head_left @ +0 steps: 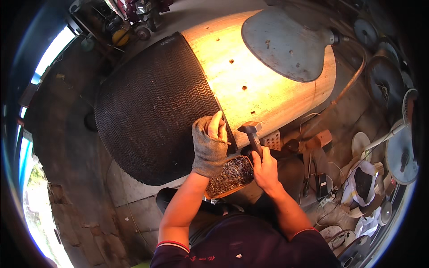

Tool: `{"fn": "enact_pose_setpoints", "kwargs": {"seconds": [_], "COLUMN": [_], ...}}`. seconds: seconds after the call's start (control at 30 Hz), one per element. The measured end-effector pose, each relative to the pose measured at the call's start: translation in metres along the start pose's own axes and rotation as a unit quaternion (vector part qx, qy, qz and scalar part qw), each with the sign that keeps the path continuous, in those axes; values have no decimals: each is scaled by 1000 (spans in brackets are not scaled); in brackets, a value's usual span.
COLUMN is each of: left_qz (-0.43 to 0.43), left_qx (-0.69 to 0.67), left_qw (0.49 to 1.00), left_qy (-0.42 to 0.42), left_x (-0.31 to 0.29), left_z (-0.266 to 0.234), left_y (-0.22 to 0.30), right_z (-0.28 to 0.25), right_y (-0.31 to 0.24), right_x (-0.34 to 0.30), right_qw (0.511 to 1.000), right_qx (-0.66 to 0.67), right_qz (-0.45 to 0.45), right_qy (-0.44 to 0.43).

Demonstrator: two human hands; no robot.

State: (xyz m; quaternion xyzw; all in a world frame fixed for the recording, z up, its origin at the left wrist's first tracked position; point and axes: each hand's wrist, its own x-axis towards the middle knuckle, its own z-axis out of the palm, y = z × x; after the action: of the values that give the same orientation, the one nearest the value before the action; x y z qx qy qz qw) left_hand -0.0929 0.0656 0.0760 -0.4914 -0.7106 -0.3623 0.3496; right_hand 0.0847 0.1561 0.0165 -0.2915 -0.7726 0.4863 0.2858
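Note:
A large rounded wooden drum (pixel 223 67) lies before me. Its left part is wrapped in black ridged strips (pixel 152 107), and several dark holes dot the bare right part. My left hand (pixel 209 145), in a grey-brown glove with bare fingertips, is closed at the border where the black strips meet the wood; whatever its fingers pinch is too small to make out. My right hand (pixel 265 169) grips a hammer (pixel 251 127) by its dark handle, the head raised near the wood, just right of my left hand. Below both hands, an orange-rimmed box (pixel 230 193) holds many small metal nails (pixel 229 175).
A grey lamp shade (pixel 286 49) hangs over the drum's right side, lighting the wood brightly. A perforated brick (pixel 271 140) sits beside the drum. Farther right are round discs (pixel 402 152), a white bag (pixel 359 181) and cables on the floor. Wheeled machinery (pixel 143 18) stands at the back left.

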Motion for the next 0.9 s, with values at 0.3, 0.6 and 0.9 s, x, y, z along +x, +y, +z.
{"fn": "enact_pose_setpoints", "kwargs": {"seconds": [0.3, 0.6, 0.9], "left_qz": [-124, -192, -179], "left_qx": [64, 28, 129], "left_qw": [988, 979, 973], "left_qy": [-63, -65, -65], "left_x": [11, 26, 26], "left_z": [7, 12, 24], "left_y": [10, 24, 25], "right_z": [1, -1, 1], "right_y": [-9, -23, -20], "right_x": [14, 27, 30], "right_qw": [998, 997, 995], "right_qx": [33, 31, 32], "right_qz": [-44, -74, -95], "right_qy": [6, 19, 17]}}
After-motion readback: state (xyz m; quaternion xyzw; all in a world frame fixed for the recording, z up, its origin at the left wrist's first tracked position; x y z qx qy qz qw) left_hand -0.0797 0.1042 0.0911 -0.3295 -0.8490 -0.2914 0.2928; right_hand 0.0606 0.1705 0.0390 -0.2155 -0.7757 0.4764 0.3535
